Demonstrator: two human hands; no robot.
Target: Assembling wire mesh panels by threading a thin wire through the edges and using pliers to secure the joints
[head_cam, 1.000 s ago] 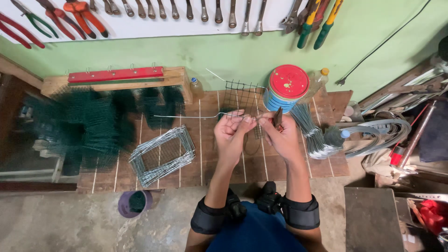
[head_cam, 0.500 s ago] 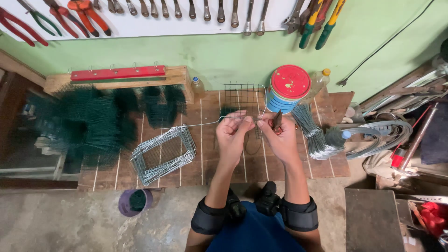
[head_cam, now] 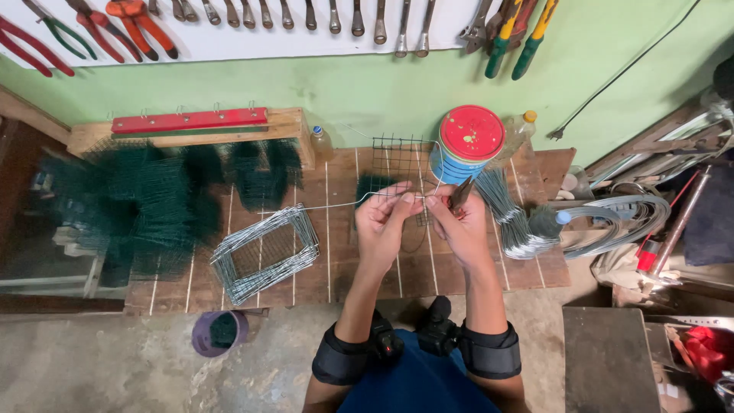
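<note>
My left hand (head_cam: pixel 388 222) and my right hand (head_cam: pixel 459 226) meet over the wooden bench (head_cam: pixel 336 260). Both pinch a thin grey wire (head_cam: pixel 336 203) that runs off to the left from my fingertips. My right hand also holds a dark pair of pliers (head_cam: pixel 461 194) pointing up. A small dark wire mesh panel (head_cam: pixel 397 157) stands just behind my hands. A stack of bent grey wire rectangles (head_cam: pixel 264 252) lies to the left of my left hand.
A blue tin with a red lid (head_cam: pixel 468 141) stands behind my right hand. Bundles of cut grey wire (head_cam: pixel 512 222) lie at the right. Green mesh pieces (head_cam: pixel 145 206) pile up at the left. Tools (head_cam: pixel 130 19) hang on the wall. A purple cup (head_cam: pixel 218 333) sits on the floor.
My hands have shifted slightly toward the tin, still working the wire between the fingertips. The wire's left end has swung a little nearer.
</note>
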